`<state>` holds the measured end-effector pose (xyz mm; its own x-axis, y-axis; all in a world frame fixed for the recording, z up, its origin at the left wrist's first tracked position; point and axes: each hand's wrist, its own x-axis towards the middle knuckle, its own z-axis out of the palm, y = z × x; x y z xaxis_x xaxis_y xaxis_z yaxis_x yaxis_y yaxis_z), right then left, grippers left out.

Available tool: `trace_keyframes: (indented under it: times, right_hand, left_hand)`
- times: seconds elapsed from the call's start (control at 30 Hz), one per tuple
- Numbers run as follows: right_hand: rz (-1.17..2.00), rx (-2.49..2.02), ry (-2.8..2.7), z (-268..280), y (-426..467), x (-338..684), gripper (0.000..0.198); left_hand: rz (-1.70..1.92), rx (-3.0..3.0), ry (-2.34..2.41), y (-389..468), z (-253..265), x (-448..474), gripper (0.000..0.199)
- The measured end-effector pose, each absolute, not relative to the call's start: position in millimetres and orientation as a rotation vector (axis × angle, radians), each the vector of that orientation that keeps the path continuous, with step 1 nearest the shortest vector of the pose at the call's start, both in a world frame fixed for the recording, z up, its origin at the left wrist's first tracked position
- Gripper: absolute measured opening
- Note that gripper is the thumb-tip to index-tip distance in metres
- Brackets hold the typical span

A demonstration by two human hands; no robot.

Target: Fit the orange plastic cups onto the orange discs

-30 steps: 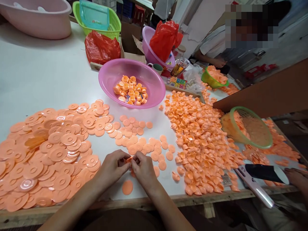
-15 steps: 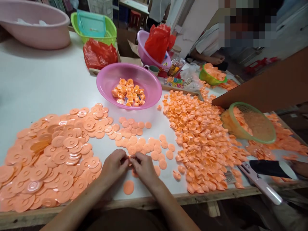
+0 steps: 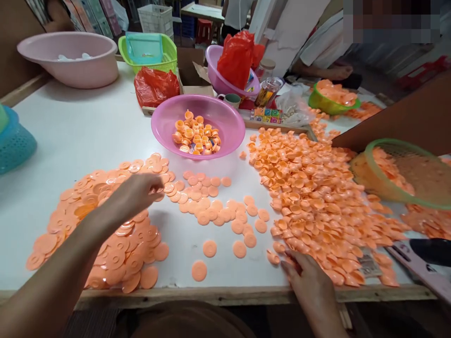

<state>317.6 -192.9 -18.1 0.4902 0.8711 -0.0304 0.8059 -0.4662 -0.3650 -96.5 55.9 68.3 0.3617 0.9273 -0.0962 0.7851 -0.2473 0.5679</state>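
Note:
My left hand (image 3: 137, 191) is over the right side of a pile of flat orange discs (image 3: 116, 256) with raised rings. Its fingers are curled together, and what they hold, if anything, is hidden. At the near left edge of a heap of small orange cup-shaped pieces (image 3: 310, 202), my right hand (image 3: 312, 279) has its thumb and forefinger slightly apart. Close by its fingertips lies a loose cup piece (image 3: 272, 257). Smaller plain discs (image 3: 221, 213) are scattered between the two heaps. Two single discs (image 3: 199, 271) lie near the table's front edge.
Behind the discs stands a pink basin (image 3: 162, 134) holding several assembled orange cups (image 3: 197, 134). A green mesh basket (image 3: 373, 173) is at the right, near a pink-handled tool (image 3: 419, 267). A large pale basin (image 3: 84, 65) stands at the back left. Another person's hand (image 3: 340, 72) is beyond the divider.
My hands were together at the middle, pinching a small piece. They have parted: the left to the disc pile, the right to the cup heap. The camera view has shifted left.

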Motion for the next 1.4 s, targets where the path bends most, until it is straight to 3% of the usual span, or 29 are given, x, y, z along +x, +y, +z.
trace_keyframes:
  times: [0.1,0.27,0.37,0.5,0.73,0.97,1.13,1.23,1.4]
  right_hand:
    - [0.33,-2.337,-1.472,-16.7,-170.4,290.3,0.03]
    - [0.497,-2.082,-1.629,-7.0,-131.2,252.1,0.023]
    - [0.495,-1.966,-1.684,-6.5,-129.8,244.0,0.018]
    - [0.45,-1.887,-1.64,-10.7,-139.9,244.3,0.008]
    - [0.417,-1.775,-1.429,1.4,-140.5,237.8,0.011]
    - [0.955,-1.763,-1.13,5.7,-126.1,201.5,0.013]
    - [0.912,-1.826,-1.35,-5.6,-114.0,175.2,0.015]
    - [0.951,-1.878,-1.287,-12.8,-110.9,170.4,0.004]
    - [1.036,-1.919,-1.127,-15.7,-104.0,164.0,0.009]
  left_hand:
    - [0.128,2.093,1.488,-8.6,22.3,-124.3,0.017]
    - [0.313,2.146,1.342,-49.4,-13.9,-77.2,0.028]
    - [0.465,2.116,1.284,-48.4,-16.0,-55.7,0.034]
    - [0.598,2.059,1.414,-49.7,-16.9,-58.3,0.023]
    - [0.258,2.196,1.184,-68.6,-10.4,-19.9,0.01]
    - [0.193,2.122,1.26,-63.9,-8.8,-13.9,0.008]
    - [0.231,2.191,1.284,-61.5,-16.4,6.9,0.006]
    - [0.272,2.228,1.272,-63.9,-22.7,9.2,0.006]
    - [0.343,2.274,1.248,-66.1,-28.2,5.1,0.008]
